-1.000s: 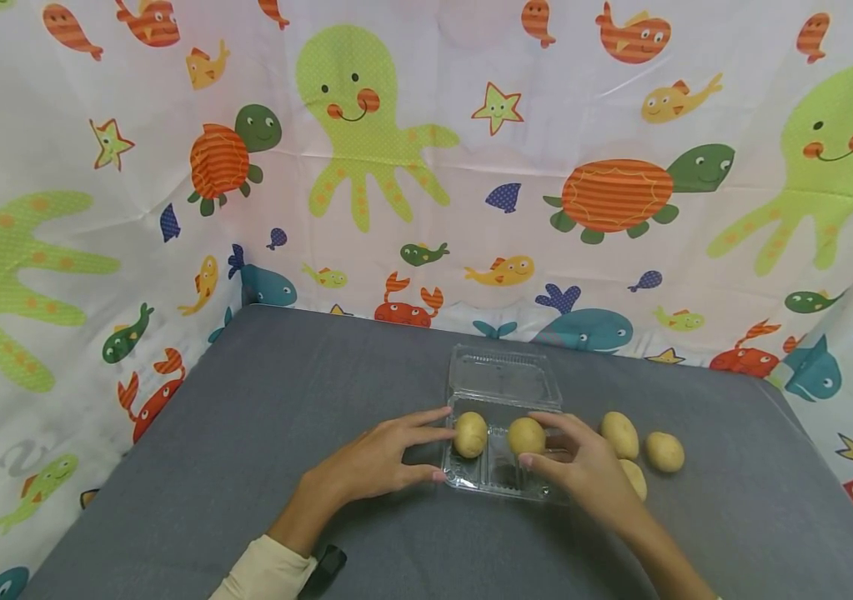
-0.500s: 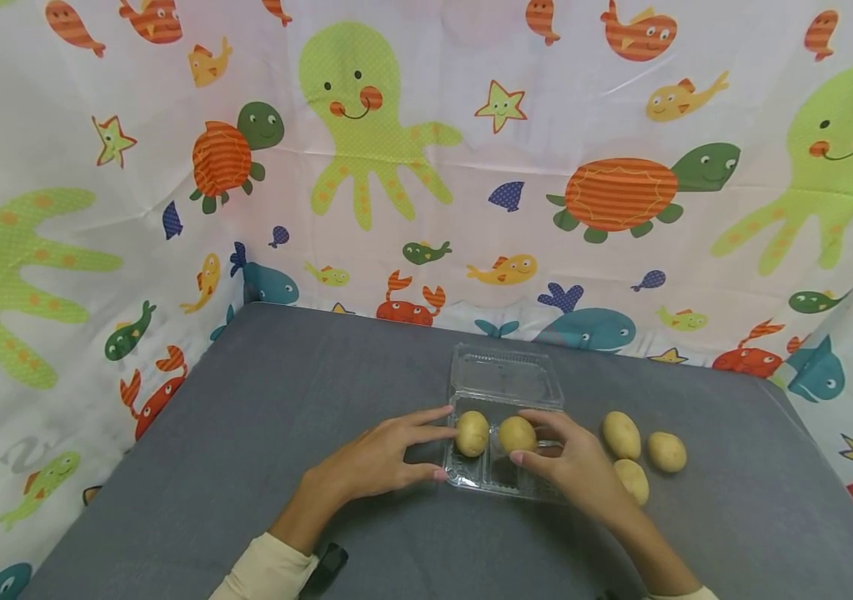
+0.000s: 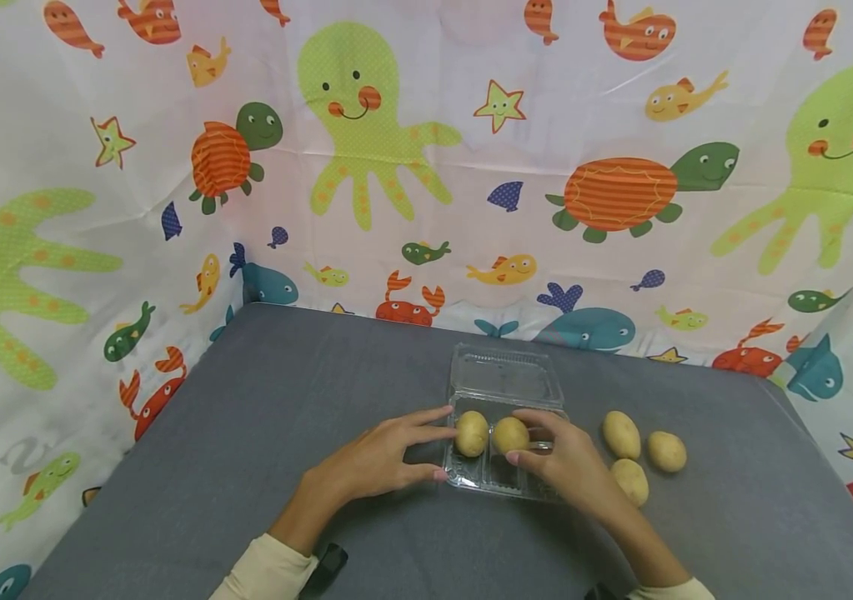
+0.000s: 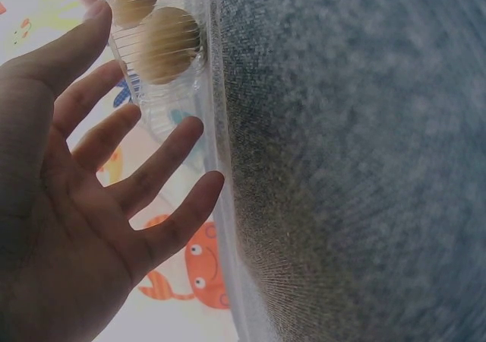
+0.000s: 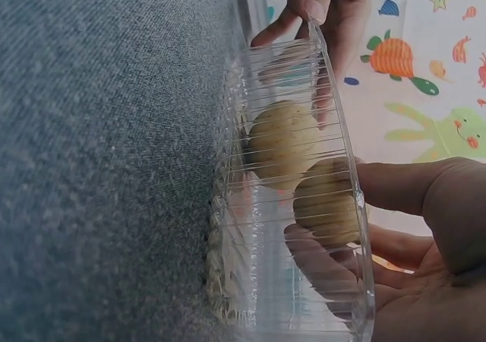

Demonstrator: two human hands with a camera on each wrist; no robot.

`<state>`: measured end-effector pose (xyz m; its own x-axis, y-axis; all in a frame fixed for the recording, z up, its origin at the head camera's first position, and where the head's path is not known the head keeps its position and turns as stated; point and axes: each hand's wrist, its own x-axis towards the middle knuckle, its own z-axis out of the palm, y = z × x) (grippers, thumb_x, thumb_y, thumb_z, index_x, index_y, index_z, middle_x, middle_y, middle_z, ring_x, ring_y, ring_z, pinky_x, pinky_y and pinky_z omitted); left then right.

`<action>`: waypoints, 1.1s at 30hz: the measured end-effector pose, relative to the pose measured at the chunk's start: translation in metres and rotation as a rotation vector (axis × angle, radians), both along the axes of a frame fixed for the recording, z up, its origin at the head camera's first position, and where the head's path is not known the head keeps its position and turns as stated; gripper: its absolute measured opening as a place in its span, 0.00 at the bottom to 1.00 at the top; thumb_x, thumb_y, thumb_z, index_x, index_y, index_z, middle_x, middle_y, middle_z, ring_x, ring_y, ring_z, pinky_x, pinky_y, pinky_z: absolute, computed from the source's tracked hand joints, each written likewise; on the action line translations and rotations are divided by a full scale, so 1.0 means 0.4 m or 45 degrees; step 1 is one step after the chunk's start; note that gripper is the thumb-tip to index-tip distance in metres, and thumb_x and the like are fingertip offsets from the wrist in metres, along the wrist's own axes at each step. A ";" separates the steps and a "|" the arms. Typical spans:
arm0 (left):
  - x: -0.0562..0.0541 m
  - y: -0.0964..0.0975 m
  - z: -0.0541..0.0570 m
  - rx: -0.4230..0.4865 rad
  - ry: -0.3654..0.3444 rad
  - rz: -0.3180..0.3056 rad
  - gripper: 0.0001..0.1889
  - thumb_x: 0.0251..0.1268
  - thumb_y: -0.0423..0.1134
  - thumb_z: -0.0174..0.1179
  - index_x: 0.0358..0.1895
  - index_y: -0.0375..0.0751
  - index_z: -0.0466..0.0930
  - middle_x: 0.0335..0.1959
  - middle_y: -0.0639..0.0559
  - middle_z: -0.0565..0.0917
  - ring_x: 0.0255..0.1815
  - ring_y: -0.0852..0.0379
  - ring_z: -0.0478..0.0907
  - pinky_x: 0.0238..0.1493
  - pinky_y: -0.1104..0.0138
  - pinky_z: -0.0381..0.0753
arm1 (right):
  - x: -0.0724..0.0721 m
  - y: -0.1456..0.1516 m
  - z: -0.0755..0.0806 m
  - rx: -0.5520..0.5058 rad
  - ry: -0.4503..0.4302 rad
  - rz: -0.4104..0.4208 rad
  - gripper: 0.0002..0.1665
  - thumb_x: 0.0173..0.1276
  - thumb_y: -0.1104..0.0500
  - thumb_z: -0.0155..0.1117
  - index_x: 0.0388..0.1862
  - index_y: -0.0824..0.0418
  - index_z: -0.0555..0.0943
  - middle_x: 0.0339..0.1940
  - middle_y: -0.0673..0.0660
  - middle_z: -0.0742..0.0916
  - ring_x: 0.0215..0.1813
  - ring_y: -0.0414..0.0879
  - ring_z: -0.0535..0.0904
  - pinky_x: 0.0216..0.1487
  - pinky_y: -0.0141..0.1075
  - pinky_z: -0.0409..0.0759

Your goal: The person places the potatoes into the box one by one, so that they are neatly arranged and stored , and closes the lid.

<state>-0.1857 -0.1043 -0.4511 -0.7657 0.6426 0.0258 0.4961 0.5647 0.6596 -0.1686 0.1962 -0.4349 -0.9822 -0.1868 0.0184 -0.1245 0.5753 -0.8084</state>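
A clear plastic clamshell container [image 3: 503, 479] lies on the grey table, its lid [image 3: 504, 375] folded back away from me. One potato [image 3: 471, 434] sits in the left part of it. My right hand [image 3: 569, 458] pinches a second potato [image 3: 510, 435] between thumb and fingers, just right of the first; in the right wrist view this potato [image 5: 328, 201] shows through the ribbed wall, below the rim. My left hand [image 3: 381, 454] is at the container's left side with fingers spread, thumb and fingertips right at its edge.
Three loose potatoes lie right of the container: an upper one [image 3: 621, 435], a right one [image 3: 666, 452] and a near one [image 3: 630, 482] close to my right wrist. A curtain [image 3: 426, 150] printed with sea animals hangs behind and beside the table [image 3: 283, 383].
My right hand has moved left with its potato, bringing it nearer the potato in the left part. My left hand and the container hold their places.
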 end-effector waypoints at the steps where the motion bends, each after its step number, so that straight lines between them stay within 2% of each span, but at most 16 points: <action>1: 0.000 0.000 0.000 0.001 0.002 -0.002 0.33 0.72 0.55 0.69 0.78 0.63 0.73 0.85 0.63 0.61 0.84 0.57 0.60 0.79 0.48 0.68 | -0.001 -0.001 0.000 0.008 -0.001 0.003 0.35 0.66 0.62 0.80 0.71 0.63 0.80 0.69 0.67 0.82 0.60 0.61 0.86 0.53 0.40 0.90; 9: -0.001 -0.001 0.000 0.009 0.005 -0.007 0.33 0.72 0.55 0.69 0.78 0.61 0.73 0.86 0.61 0.61 0.84 0.56 0.60 0.79 0.48 0.68 | -0.011 -0.010 -0.001 0.075 -0.038 0.015 0.35 0.66 0.59 0.80 0.71 0.61 0.80 0.68 0.66 0.84 0.60 0.62 0.87 0.51 0.47 0.90; 15: 0.000 0.000 0.001 0.011 -0.005 -0.006 0.33 0.72 0.56 0.69 0.78 0.62 0.73 0.86 0.62 0.60 0.84 0.56 0.59 0.80 0.48 0.67 | -0.019 -0.013 -0.005 0.155 -0.013 0.009 0.35 0.64 0.59 0.81 0.69 0.62 0.81 0.66 0.66 0.85 0.59 0.62 0.87 0.50 0.51 0.89; 22: 0.000 0.000 0.001 0.014 -0.008 -0.006 0.33 0.72 0.56 0.69 0.78 0.62 0.73 0.86 0.62 0.60 0.84 0.56 0.59 0.80 0.48 0.67 | -0.023 -0.017 -0.009 0.195 0.007 0.018 0.34 0.63 0.60 0.82 0.67 0.64 0.82 0.63 0.65 0.87 0.57 0.61 0.88 0.51 0.52 0.89; 33: -0.005 0.000 -0.002 0.027 -0.004 -0.018 0.33 0.72 0.57 0.68 0.78 0.61 0.73 0.86 0.62 0.60 0.84 0.56 0.59 0.79 0.48 0.68 | -0.029 -0.021 -0.013 0.184 -0.022 0.033 0.34 0.65 0.63 0.80 0.68 0.66 0.80 0.63 0.66 0.86 0.59 0.63 0.87 0.50 0.50 0.89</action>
<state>-0.1875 -0.1045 -0.4520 -0.7568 0.6526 0.0367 0.5015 0.5438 0.6729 -0.1803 0.1877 -0.4402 -0.9769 -0.2119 -0.0275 -0.1278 0.6826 -0.7195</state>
